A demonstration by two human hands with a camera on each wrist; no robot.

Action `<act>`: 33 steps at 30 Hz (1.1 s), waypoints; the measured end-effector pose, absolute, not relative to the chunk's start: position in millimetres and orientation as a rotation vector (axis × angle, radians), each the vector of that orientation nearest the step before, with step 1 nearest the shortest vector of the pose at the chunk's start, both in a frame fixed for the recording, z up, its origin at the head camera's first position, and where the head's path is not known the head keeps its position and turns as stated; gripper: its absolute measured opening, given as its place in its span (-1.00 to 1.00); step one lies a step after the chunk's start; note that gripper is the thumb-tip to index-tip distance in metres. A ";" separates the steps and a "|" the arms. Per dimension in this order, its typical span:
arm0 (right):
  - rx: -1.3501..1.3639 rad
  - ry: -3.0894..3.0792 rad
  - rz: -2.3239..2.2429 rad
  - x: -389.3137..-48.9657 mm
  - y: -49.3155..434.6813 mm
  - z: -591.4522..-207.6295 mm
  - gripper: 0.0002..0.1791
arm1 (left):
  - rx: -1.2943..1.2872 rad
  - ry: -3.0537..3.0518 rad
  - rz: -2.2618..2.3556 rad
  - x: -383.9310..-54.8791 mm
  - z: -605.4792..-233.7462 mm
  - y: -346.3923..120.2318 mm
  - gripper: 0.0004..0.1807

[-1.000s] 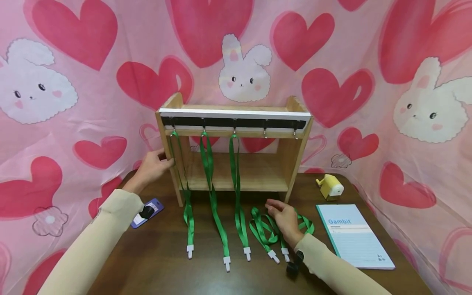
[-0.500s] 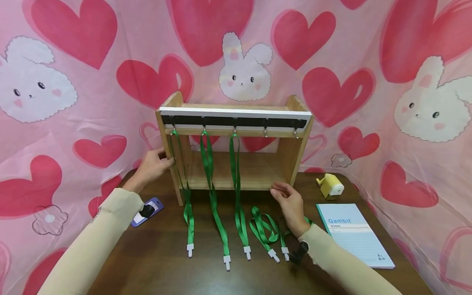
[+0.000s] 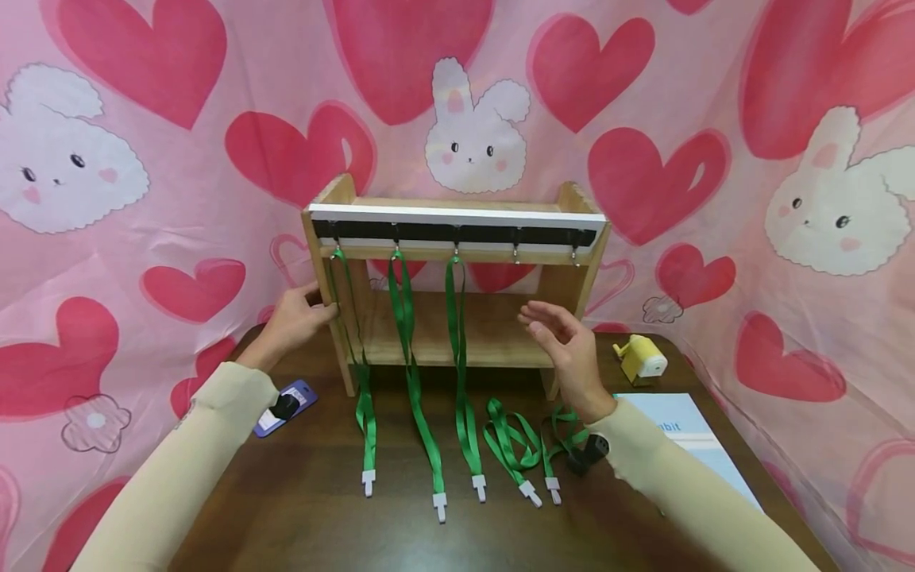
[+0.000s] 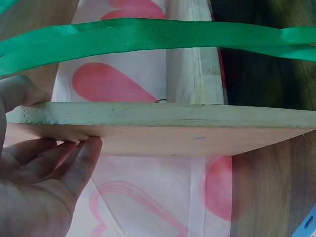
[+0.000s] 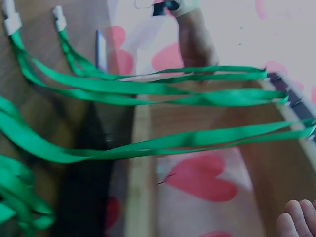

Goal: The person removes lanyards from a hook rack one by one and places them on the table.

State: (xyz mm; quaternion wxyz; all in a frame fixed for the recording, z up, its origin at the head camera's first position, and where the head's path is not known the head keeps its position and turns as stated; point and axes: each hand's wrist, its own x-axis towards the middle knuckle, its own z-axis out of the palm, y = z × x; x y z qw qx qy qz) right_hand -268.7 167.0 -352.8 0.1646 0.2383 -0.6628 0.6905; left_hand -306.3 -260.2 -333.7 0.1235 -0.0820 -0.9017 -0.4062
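Observation:
My left hand [image 3: 291,322] grips the left side panel of a small wooden shelf [image 3: 457,353]; in the left wrist view the thumb is on one face of the panel and the fingers are on the other. Three green lanyards hang from hooks on the shelf's black strip [image 3: 486,234]: the left lanyard [image 3: 365,413], the middle lanyard [image 3: 413,389] and the right lanyard [image 3: 461,357]. Two bare hooks are further right, one of them a metal hook [image 3: 516,254]. My right hand [image 3: 572,357] is raised before the shelf's right part, fingers loosely bent, holding nothing.
A coiled green lanyard [image 3: 511,437] and another loose lanyard [image 3: 565,433] lie on the dark table [image 3: 322,508]. A blue badge holder [image 3: 300,396] lies left, a yellow pencil sharpener [image 3: 639,359] stands right, and a notebook [image 3: 704,445] is partly behind the right arm.
My right hand has risen from above the loose lanyards to the front of the shelf's right part, with nothing in it. The left hand keeps its grip on the side panel.

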 end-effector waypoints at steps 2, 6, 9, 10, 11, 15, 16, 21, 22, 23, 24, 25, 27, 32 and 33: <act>0.729 -1.907 1.920 -267.7 163.7 -341.2 -0.59 | -0.238 -2.628 -1.190 -305.6 -332.4 -260.2 -0.49; 0.782 -1.943 1.855 -267.8 153.8 -322.5 -0.60 | -0.237 -2.625 -1.182 -305.2 -331.7 -261.0 -0.46; 0.792 -1.973 1.818 -270.2 145.3 -313.0 -0.59 | -0.239 -2.618 -1.180 -305.6 -332.7 -261.4 -0.45; 0.788 -1.973 1.812 -271.5 142.5 -310.5 -0.58 | -0.241 -2.616 -1.178 -305.6 -333.0 -261.2 -0.45; 0.783 -1.982 1.802 -272.9 140.3 -308.4 -0.57 | -0.243 -2.613 -1.185 -305.6 -333.2 -260.7 -0.45; 0.757 -2.000 1.790 -278.8 132.2 -302.6 -0.55 | -0.245 -2.606 -1.229 -305.5 -334.1 -258.3 -0.45; 0.756 -2.005 1.789 -280.5 130.0 -302.0 -0.54 | -0.245 -2.602 -1.241 -305.6 -334.6 -258.0 -0.46; 0.743 -2.089 1.692 -287.3 119.7 -299.8 -0.55 | -0.234 -2.592 -1.285 -306.4 -335.8 -258.6 -0.44; 0.741 -2.100 1.672 -288.3 117.9 -299.4 -0.55 | -0.235 -2.593 -1.292 -306.5 -335.8 -259.1 -0.43; 0.738 -2.112 1.651 -289.2 116.1 -298.6 -0.56 | -0.235 -2.591 -1.299 -306.5 -335.7 -259.3 -0.43; 0.736 -2.118 1.640 -290.1 114.4 -298.0 -0.56 | -0.235 -2.590 -1.301 -306.5 -335.5 -259.4 -0.42; 0.736 -2.117 1.637 -290.9 112.3 -297.0 -0.57 | -0.234 -2.590 -1.305 -306.7 -335.2 -259.6 -0.42; 0.739 -2.105 1.651 -291.6 108.2 -295.1 -0.59 | -0.236 -2.593 -1.306 -307.2 -335.4 -259.9 -0.42; 0.704 -2.090 1.664 -291.1 96.9 -292.1 -0.63 | -0.240 -2.601 -1.313 -306.9 -335.2 -259.8 -0.43; 0.698 -2.090 1.660 -291.1 94.5 -291.9 -0.64 | -0.240 -2.600 -1.316 -306.6 -334.8 -259.8 -0.43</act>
